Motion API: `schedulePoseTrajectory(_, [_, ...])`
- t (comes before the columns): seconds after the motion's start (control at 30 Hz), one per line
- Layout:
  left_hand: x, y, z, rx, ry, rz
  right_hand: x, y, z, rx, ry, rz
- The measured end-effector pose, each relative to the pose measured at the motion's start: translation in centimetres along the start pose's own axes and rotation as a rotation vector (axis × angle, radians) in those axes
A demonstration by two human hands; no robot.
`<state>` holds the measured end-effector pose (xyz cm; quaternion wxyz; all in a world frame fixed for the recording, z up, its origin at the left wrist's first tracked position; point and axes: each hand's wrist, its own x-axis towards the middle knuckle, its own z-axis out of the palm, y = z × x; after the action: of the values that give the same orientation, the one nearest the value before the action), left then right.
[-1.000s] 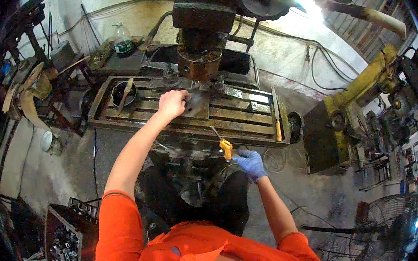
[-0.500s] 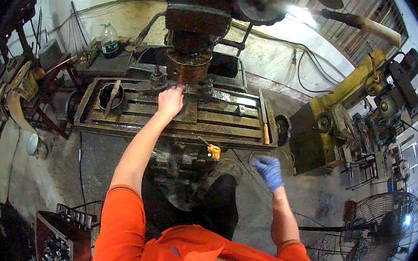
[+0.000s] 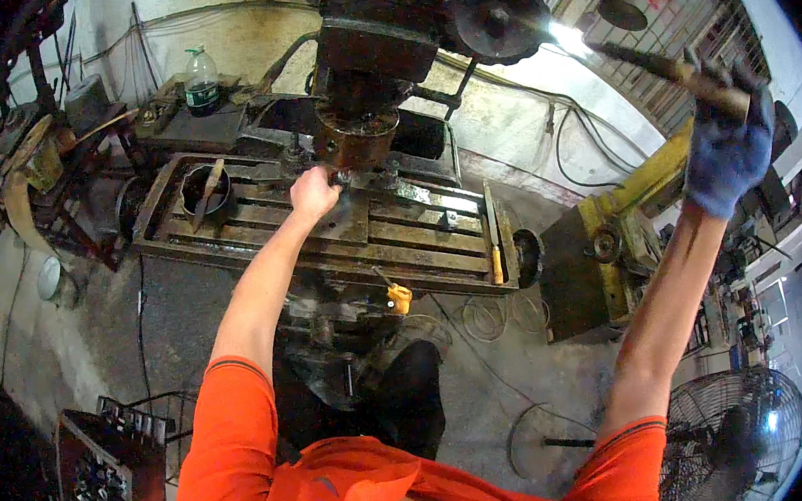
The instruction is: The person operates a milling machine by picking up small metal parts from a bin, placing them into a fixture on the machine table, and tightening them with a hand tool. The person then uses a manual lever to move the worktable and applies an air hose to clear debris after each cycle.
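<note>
My bare left hand (image 3: 315, 193) is closed just below the round spindle head (image 3: 358, 138) of a dark, oily machine. Its fingertips meet at a small metal piece under the spindle, too small to make out. Up at the right, my right hand (image 3: 730, 157), in a blue-grey glove, has its fingers round the end of a long lever handle (image 3: 657, 64). That lever runs toward the dark round hub (image 3: 500, 15) on the machine's side. Below the spindle lies the slotted metal machine table (image 3: 421, 260), wet and dirty.
On the table stand a pot (image 3: 209, 199) with a brush (image 3: 213, 192) across it, and a file with an orange handle (image 3: 497, 266) at the right. A yellow-handled tool (image 3: 399, 298) hangs at the front edge. A fan (image 3: 737, 440) and a yellow machine (image 3: 621, 198) stand to the right.
My right hand has risen from low beside the table to the upper right and taken hold of the lever handle. The left hand stays by the spindle, and the view has shifted slightly.
</note>
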<state>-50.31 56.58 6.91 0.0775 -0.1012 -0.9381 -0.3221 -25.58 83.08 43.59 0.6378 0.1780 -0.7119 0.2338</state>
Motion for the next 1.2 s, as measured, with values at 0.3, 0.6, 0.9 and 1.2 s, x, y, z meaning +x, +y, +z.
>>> schedulePoseTrajectory(0.3, [0.2, -0.4, 0.2, -0.005, 0.054, 0.019, -13.0, -2.6, 0.9, 0.338, 0.165, 0.210])
schedulePoseTrajectory(0.6, [0.1, -0.5, 0.3, -0.008, 0.095, 0.040, -11.8, -2.0, 0.5, 0.269, 0.033, 0.112])
schedulePoseTrajectory(0.9, [0.3, -0.7, 0.6, 0.005, 0.064, 0.017, -13.3, -2.0, 0.8, 0.187, 0.089, 0.168])
schedulePoseTrajectory(1.2, [-1.5, -2.5, -3.7, -0.281, -0.185, 0.107, -15.4, -1.9, 1.0, 0.395, 0.144, 0.258])
